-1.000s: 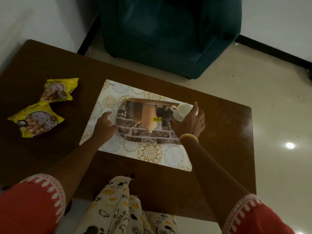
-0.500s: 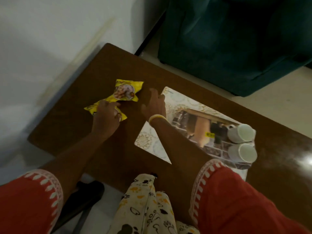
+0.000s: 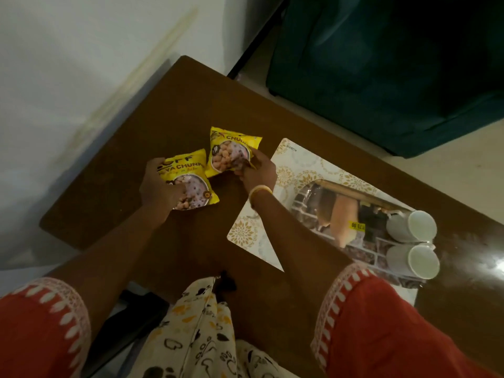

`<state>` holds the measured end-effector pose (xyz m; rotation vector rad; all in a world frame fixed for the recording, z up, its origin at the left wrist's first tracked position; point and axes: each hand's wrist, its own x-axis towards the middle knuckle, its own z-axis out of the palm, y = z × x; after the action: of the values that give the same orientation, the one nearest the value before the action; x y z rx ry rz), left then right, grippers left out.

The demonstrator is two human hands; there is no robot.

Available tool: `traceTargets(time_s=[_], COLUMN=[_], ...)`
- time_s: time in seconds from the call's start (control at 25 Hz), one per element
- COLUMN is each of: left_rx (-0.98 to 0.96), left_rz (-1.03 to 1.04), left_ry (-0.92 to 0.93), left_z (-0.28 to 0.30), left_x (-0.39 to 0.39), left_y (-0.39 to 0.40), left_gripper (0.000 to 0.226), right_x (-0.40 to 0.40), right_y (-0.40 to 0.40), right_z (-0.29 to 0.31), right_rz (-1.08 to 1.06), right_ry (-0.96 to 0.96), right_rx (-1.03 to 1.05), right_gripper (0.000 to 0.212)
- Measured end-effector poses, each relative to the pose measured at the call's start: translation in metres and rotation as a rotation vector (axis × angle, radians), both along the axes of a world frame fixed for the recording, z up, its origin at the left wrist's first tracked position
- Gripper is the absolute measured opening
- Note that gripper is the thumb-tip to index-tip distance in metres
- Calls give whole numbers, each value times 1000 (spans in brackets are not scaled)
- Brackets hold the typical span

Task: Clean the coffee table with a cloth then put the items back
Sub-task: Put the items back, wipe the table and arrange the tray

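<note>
Two yellow snack packets lie on the dark brown coffee table (image 3: 131, 184). My left hand (image 3: 159, 190) grips the nearer packet (image 3: 195, 184) by its left side. My right hand (image 3: 257, 173) pinches the right edge of the farther packet (image 3: 227, 156). To the right a patterned placemat (image 3: 297, 165) lies on the table with a shiny tray (image 3: 341, 211) on it. Two white mugs (image 3: 411, 226) (image 3: 413, 261) lie on their sides at the tray's right end. No cloth is in view.
A dark teal armchair (image 3: 395, 64) stands on the floor beyond the table's far edge. A white wall (image 3: 68, 64) runs along the table's left side. My patterned clothing (image 3: 201, 336) is at the near table edge.
The view swung left. My right hand left the mugs and took the farther packet; my left hand left the tray and gripped the nearer packet. Both packets now sit closer together, nearer the placemat.
</note>
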<state>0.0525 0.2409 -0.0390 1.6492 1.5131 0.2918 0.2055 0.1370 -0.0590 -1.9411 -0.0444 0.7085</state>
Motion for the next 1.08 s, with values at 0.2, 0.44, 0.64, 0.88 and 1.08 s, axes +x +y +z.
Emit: traceTargets(time_s=[0.2,0.44,0.64,0.88,1.08], left_rx=[-61,-138,-92,-233,-90], left_rz=[-238,-457,-569,-784,-715], left_ry=[-132,-177,-180,-7,-36], left_z=[33,31,17,-2,2], left_x=[29,81,127,152,144], left_y=[-39,-120,-183,-203,-211], left_gripper=[70,70,66,99,104], right_x=[16,28,44,44,34], right_y=[-103,-222,-277,-297,-293], right_z=[47,47,37,19,25], right_rz=[-137,-460,-506,-302,-471], right_ry=[-145,-193,-170,-94,-3], right_rx=[-123,-175,-191,-193,-311], right_gripper=[50,58,52,72,58])
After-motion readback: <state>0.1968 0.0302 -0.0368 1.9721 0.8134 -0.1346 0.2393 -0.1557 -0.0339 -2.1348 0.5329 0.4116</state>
